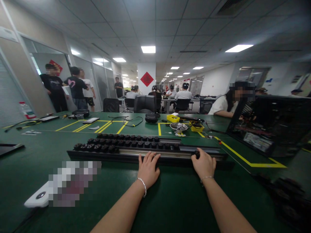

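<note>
**Ana:** Nearest the lens, two bare forearms reach out over the green table mat (170,200), each wrist wearing a thin bracelet. Where do the hands land?

**Ben:** Both on the long black rail assembly (150,152) lying crosswise just ahead. The left hand (148,170) rests flat on its near edge, fingers spread and loose, gripping nothing. The right hand (204,165) curls its fingertips around a small dark knob or roller (197,153) on the rail's right stretch; from here it might equally be a cap, the view is too soft to tell.

**Ana:** So which step would you call it?

**Ben:** Steadying with the left, seating or adjusting a part with the right, I'd judge. The next move calls for a firm brace on the left and a fine, careful pinch on the right.

**Ana:** And the rail itself?

**Ben:** Two rows of dark round pieces (116,144) fill its left and middle; the right portion shows a bare metal track (209,149). Beyond it sit a steel bowl (178,127) and a yellow bin (173,118), well apart.
</note>
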A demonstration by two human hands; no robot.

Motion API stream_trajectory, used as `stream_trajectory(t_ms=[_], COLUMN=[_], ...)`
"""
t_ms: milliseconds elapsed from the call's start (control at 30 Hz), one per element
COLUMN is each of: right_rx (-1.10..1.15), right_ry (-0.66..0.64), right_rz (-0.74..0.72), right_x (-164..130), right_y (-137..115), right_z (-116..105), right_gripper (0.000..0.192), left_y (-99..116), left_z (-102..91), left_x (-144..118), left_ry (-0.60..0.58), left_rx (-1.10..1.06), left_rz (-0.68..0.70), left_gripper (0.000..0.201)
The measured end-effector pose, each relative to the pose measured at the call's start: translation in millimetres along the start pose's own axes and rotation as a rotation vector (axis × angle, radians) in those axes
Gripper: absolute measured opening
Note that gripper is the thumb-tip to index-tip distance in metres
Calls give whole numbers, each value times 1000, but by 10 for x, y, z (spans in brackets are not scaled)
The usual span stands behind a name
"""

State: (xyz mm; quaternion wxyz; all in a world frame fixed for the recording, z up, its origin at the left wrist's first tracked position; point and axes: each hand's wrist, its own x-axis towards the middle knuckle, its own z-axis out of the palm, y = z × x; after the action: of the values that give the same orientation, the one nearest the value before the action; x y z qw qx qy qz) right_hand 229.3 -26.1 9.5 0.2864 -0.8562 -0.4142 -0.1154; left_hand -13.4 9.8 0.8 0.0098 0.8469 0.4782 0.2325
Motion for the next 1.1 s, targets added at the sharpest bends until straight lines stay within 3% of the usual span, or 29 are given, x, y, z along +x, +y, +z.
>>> stream_trajectory(t_ms=[1100], right_rx=[58], right_ry=[18], right_rz=[43], right_x=[23], right_y=[57], right_z=[30], right_gripper=[45], left_y=[-31], left_z=[43], left_x=[2], left_ry=[41], left_rx=[-15], left_rz=[23], left_gripper=[58])
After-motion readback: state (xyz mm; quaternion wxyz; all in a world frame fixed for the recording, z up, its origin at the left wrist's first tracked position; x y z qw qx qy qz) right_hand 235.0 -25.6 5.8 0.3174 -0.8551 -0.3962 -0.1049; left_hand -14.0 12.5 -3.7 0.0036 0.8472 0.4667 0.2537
